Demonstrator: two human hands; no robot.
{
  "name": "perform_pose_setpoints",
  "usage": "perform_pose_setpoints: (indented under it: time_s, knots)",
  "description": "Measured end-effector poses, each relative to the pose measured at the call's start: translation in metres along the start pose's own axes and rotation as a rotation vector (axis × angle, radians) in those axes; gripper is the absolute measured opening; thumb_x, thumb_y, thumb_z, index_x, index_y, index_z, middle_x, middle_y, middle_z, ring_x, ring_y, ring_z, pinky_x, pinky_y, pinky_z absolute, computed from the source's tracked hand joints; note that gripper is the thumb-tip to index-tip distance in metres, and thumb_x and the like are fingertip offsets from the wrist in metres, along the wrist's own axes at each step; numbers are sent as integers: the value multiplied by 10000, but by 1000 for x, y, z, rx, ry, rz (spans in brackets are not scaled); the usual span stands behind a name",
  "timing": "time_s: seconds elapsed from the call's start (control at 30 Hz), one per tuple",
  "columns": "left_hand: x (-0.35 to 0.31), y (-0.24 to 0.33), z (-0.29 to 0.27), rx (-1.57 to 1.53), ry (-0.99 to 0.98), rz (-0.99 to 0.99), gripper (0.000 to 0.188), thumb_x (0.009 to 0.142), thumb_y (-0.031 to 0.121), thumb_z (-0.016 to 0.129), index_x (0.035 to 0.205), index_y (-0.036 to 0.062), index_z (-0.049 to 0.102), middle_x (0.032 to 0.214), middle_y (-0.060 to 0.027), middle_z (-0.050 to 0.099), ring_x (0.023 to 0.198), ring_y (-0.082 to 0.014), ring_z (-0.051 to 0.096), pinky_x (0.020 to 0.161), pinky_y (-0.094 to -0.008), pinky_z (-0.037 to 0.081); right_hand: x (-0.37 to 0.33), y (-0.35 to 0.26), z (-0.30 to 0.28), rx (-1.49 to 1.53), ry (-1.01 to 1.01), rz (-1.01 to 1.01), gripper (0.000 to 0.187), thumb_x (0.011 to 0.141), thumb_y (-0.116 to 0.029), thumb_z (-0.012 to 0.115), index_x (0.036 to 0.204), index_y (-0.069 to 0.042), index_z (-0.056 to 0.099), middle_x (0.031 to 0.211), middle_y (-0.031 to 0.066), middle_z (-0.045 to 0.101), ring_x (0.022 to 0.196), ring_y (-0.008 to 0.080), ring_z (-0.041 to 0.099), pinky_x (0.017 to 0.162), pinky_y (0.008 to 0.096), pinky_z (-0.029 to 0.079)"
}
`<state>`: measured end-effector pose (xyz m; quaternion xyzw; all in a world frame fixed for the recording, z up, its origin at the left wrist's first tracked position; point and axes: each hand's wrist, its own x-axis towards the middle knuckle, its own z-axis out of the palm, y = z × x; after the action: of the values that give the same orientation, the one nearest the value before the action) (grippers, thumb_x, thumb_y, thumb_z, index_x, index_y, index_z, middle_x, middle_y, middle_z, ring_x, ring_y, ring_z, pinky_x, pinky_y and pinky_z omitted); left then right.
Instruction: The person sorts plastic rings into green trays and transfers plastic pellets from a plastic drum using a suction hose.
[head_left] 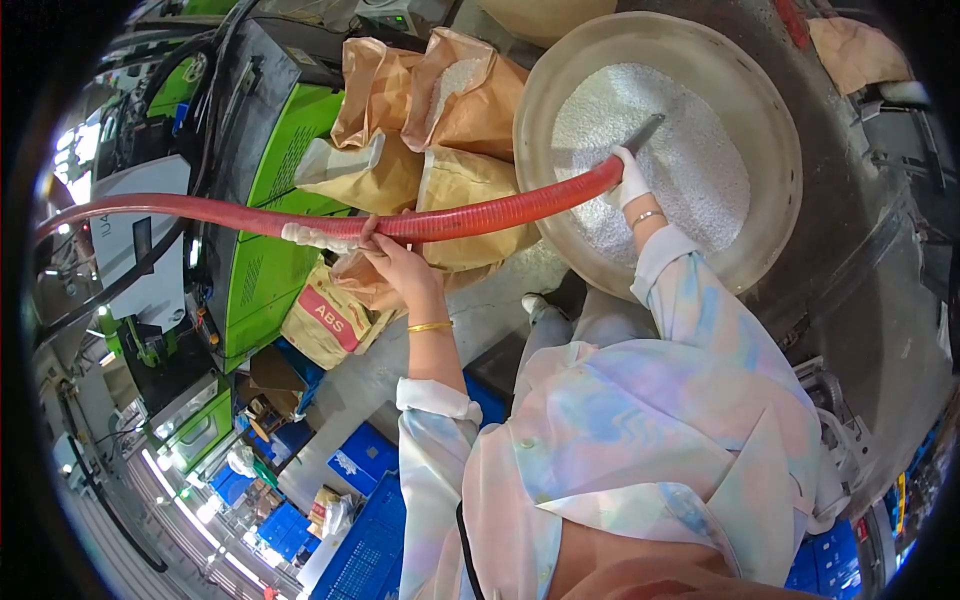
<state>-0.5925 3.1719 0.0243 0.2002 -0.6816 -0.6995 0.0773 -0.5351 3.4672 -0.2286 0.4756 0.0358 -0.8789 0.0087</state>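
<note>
A long red ribbed hose (470,218) runs from the far left across the view to a large round beige tub (780,120) filled with white plastic pellets (690,170). My left hand (395,258), bare with a gold bracelet on the wrist, grips the hose at its middle from below. My right hand (630,180), in a white glove, holds the hose near its end, where a grey metal nozzle (642,133) dips into the pellets.
Several tan paper sacks (420,110), some torn open, lean beside the tub. A green and black machine (270,170) stands at the left. Blue plastic crates (365,520) sit far below on the floor. Grey metal surfaces (880,240) lie to the right.
</note>
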Motion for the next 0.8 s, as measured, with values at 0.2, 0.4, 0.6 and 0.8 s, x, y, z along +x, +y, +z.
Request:
perform_pose_setpoints:
  time_s: [0.2, 0.4, 0.6, 0.8]
  knots:
    - [1, -3, 1, -4, 2, -6, 198, 1038, 192, 326, 1191, 145, 442, 1232, -96, 484, 1042, -241, 590, 850, -402, 542, -1, 4, 4, -65, 48, -51, 300, 780, -329, 717, 843, -98, 538, 773, 71, 598, 701, 242, 609, 712, 382, 552]
    - [9, -12, -7, -9, -21, -20, 187, 1037, 180, 331, 1180, 152, 448, 1236, -79, 482, 1050, -232, 581, 833, -393, 542, 5, 1, -6, -43, 49, 19, 346, 801, -332, 702, 969, -110, 498, 859, 88, 581, 807, 272, 616, 757, 409, 555]
    - [11, -13, -9, 35, 19, -19, 193, 1038, 181, 326, 1185, 154, 448, 1213, -71, 504, 1036, -208, 573, 812, -368, 538, -18, 22, 8, 19, 73, 10, 361, 828, -433, 670, 907, -111, 526, 813, 102, 622, 796, 297, 641, 784, 447, 554]
    - [11, -25, -18, 46, 31, -57, 224, 1038, 166, 311, 1199, 151, 466, 1229, -51, 504, 1049, -188, 551, 826, -373, 529, -23, 30, 5, 86, 36, 82, 448, 812, -475, 675, 1035, -134, 490, 978, 99, 587, 908, 304, 612, 834, 497, 528]
